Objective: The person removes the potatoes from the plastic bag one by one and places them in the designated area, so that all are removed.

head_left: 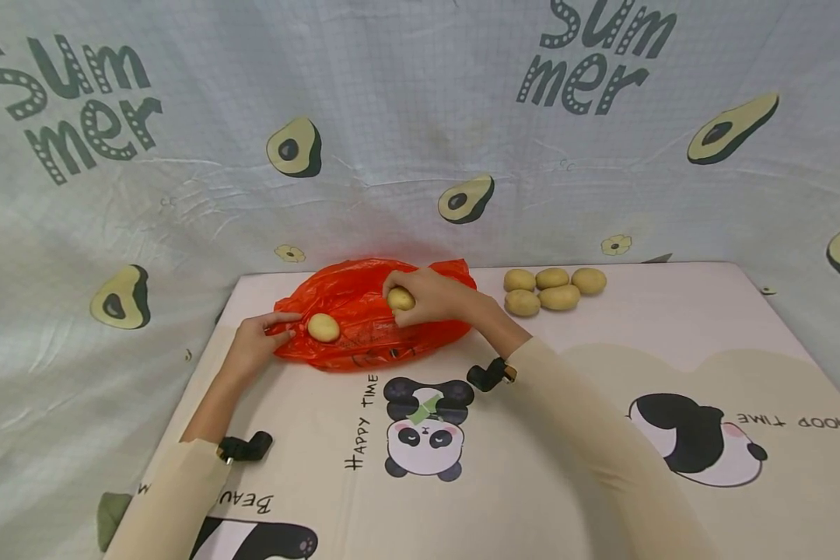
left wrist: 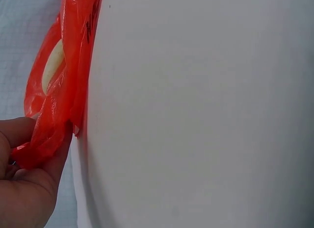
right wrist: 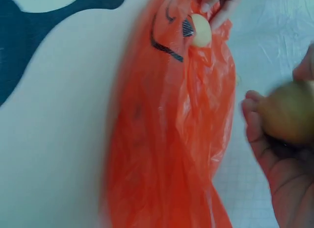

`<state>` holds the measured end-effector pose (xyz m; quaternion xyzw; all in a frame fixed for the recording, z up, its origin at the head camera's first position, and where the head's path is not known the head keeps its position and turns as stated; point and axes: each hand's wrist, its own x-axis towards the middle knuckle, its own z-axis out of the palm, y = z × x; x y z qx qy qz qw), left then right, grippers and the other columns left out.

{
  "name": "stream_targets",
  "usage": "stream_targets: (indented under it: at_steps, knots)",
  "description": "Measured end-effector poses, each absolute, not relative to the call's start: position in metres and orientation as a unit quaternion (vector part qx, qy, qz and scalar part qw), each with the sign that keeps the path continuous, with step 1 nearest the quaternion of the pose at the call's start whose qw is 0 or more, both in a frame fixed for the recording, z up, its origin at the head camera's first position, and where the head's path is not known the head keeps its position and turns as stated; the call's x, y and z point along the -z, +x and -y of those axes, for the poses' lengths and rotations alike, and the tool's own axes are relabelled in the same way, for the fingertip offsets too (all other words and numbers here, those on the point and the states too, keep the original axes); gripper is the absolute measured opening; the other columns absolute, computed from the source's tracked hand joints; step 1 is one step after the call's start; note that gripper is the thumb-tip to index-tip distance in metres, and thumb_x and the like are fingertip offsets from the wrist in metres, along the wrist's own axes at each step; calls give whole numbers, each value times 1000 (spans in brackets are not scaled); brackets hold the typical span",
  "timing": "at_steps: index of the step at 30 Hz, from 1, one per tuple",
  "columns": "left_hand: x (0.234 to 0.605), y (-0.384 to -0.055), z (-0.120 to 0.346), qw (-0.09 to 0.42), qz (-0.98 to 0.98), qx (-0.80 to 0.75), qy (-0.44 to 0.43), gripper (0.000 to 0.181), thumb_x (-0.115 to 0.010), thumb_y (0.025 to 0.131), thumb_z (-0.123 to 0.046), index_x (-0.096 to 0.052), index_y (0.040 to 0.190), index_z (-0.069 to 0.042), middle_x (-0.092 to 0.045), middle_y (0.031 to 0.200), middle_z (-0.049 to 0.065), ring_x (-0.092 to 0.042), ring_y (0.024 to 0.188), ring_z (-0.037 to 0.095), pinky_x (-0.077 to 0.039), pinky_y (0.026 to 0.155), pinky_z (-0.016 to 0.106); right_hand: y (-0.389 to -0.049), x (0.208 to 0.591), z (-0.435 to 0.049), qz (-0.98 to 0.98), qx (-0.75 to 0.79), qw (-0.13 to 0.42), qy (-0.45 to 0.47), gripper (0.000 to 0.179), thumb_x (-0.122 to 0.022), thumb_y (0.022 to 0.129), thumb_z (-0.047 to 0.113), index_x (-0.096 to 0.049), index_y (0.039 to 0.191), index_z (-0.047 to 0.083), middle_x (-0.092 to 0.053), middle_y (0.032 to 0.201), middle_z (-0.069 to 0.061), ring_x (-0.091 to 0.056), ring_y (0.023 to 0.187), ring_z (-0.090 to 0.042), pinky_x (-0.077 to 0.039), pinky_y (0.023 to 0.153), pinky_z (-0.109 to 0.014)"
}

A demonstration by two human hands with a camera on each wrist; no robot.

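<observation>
A red plastic bag (head_left: 364, 292) lies crumpled on the table near the back edge. My left hand (head_left: 253, 342) pinches the bag's left end between thumb and fingers, as the left wrist view also shows. Just right of those fingers, one potato (head_left: 323, 327) rests at the bag's opening. Above the bag's right part, my right hand (head_left: 430, 295) grips another potato (head_left: 400, 299). In the right wrist view that held potato (right wrist: 289, 113) is blurred, with fingers curled around it. Whether more potatoes lie inside the bag is hidden.
Several potatoes (head_left: 549, 289) sit in a cluster at the back, right of the bag. The table (head_left: 532, 451) has a printed panda cover. Behind it hangs a light curtain (head_left: 378, 101) with avocado prints, close to the bag.
</observation>
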<state>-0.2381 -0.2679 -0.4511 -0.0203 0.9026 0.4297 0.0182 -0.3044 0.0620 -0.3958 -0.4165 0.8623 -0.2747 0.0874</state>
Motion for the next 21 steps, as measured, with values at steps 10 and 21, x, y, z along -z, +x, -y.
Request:
stream_targets:
  at_steps: [10, 21]
  knots:
    - [452, -238, 269, 17, -905, -424, -20, 31, -55, 95, -8, -61, 125, -9, -47, 138, 18, -35, 132, 35, -39, 103, 48, -300, 395, -81, -862, 296, 13, -411, 33, -71, 83, 35, -59, 108, 19, -60, 85, 7, -54, 71, -12, -48, 62, -23]
    - [453, -237, 270, 18, -906, -422, -20, 32, -55, 95, -8, -61, 126, -9, -47, 138, 18, -35, 131, 35, -38, 103, 49, -289, 394, -112, -853, 325, -34, -406, 43, -77, 75, 45, -69, 112, 25, -59, 104, 7, -53, 89, -12, -47, 74, -29]
